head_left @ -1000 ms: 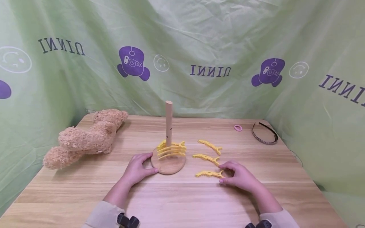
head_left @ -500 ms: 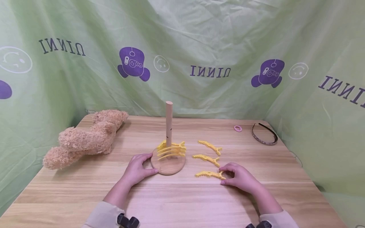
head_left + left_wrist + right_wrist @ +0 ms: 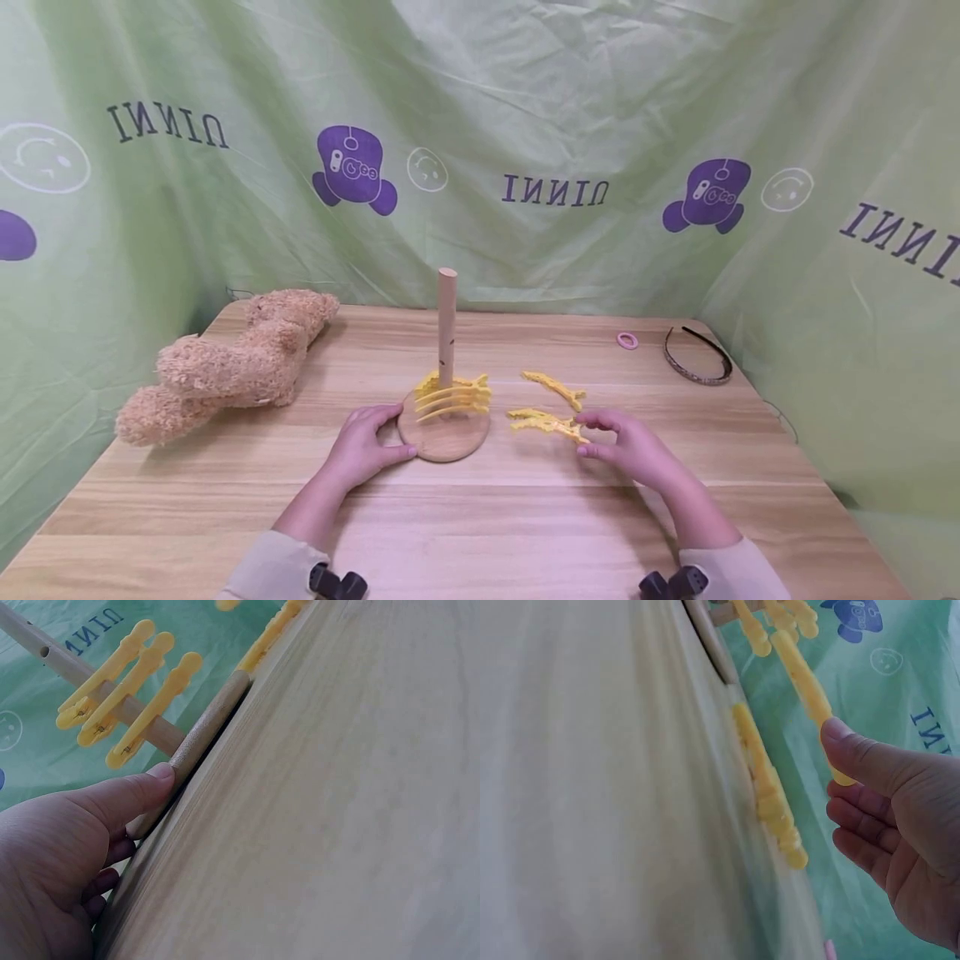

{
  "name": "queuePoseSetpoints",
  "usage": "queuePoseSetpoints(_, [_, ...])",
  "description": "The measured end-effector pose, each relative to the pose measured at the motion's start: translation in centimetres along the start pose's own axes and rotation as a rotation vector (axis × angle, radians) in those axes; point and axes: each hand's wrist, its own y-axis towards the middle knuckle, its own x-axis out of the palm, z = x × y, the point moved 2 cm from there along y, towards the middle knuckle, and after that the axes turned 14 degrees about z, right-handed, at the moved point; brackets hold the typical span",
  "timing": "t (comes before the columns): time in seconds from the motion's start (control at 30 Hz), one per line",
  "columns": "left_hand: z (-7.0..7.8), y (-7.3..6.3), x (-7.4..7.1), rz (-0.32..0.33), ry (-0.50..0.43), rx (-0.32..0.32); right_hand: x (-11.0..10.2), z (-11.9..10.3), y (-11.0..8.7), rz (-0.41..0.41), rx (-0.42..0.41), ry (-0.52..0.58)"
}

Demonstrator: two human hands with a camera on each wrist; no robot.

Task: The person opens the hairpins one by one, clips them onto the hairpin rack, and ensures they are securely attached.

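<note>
A round wooden base (image 3: 444, 442) carries an upright wooden post (image 3: 447, 321). Several yellow hair clips (image 3: 453, 398) are clamped low on that post. My left hand (image 3: 363, 446) grips the base's left edge between thumb and fingers; the left wrist view shows the thumb on the rim. Raised off the table, one yellow hair clip (image 3: 802, 675) is pinched by its tail end in my right hand (image 3: 622, 446). In the head view it overlaps a second clip lying on the table. Farther back lies another yellow hair clip (image 3: 553, 387).
A tan plush toy (image 3: 240, 362) lies along the table's left side. At the back right are a small pink ring (image 3: 627, 341) and a dark headband (image 3: 697, 367). Green printed cloth (image 3: 480, 242) hangs around the wooden table (image 3: 480, 533).
The nearest hair clip has left the table, pinched in my right hand, and moved up and away from me. My left hand stays on the base.
</note>
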Motion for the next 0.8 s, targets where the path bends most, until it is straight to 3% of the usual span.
queuePoseSetpoints(0.27, [0.0, 0.0, 0.0, 0.005, 0.003, 0.007, -0.4, -2.4, 2.6, 0.109, -0.1, 0.054])
queuePoseSetpoints(0.63, [-0.1, 0.0, 0.2, 0.009, 0.008, 0.013, 0.5, -6.1, 5.8, 0.143, -0.226, 0.021])
queuePoseSetpoints(0.8, [-0.1, 0.0, 0.2, 0.011, 0.011, 0.017, 1.8, -7.7, 6.9, 0.162, -0.233, 0.039])
